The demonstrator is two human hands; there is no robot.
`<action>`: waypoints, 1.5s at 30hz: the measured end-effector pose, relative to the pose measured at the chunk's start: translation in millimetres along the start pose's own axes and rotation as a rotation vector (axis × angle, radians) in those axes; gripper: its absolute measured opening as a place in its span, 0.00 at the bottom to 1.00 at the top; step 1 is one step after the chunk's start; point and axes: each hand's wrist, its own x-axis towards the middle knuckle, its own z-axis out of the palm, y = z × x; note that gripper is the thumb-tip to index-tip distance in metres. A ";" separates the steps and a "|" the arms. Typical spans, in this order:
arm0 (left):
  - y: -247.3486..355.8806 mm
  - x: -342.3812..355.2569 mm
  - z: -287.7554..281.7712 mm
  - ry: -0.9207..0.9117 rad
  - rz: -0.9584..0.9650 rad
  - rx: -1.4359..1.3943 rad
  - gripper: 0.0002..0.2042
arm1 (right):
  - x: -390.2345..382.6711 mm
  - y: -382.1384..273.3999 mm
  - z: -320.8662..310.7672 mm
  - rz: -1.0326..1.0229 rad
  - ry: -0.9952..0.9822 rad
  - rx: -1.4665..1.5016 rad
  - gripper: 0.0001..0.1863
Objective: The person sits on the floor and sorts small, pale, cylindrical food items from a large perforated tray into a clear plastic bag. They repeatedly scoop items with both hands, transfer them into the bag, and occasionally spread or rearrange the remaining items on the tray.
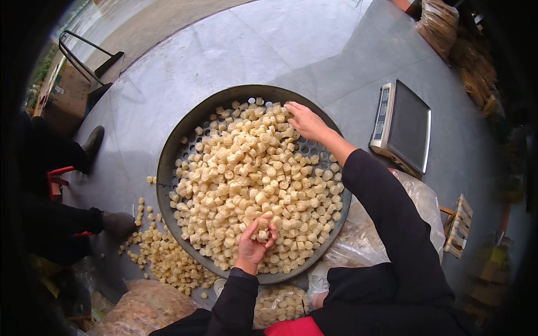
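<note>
A large round sieve [163, 162] with a dark rim and round holes in its base stands in front of me. It is heaped with dried scallops [241, 162], pale yellow, short and chunky like little cylinders. At the near side of the heap, my left hand [256, 246] is curled, palm up, around a few of the pieces. My right hand [307, 120] reaches across to the far right of the sieve. Its fingers are stretched out against the edge of the heap, beside some bared holes.
Spilled pieces [168, 260] lie on the floor left of the sieve. A digital scale [408, 126] stands to the right, near a clear plastic bag [364, 238]. Another person's shoe [119, 224] is at the left. A filled bag [143, 308] sits at the lower left.
</note>
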 end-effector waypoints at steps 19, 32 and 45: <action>3.1 -0.3 -6.1 -0.052 0.001 0.018 0.17 | -77.5 -108.9 2.2 -0.210 -0.472 -0.122 0.25; 2.9 -1.7 -3.1 -0.006 -0.018 -0.016 0.17 | -178.7 -151.9 -20.4 -0.198 -0.481 -0.132 0.24; 0.2 -1.9 -4.6 -0.011 0.003 -0.001 0.17 | -155.3 -84.8 -19.8 0.017 -0.086 0.051 0.12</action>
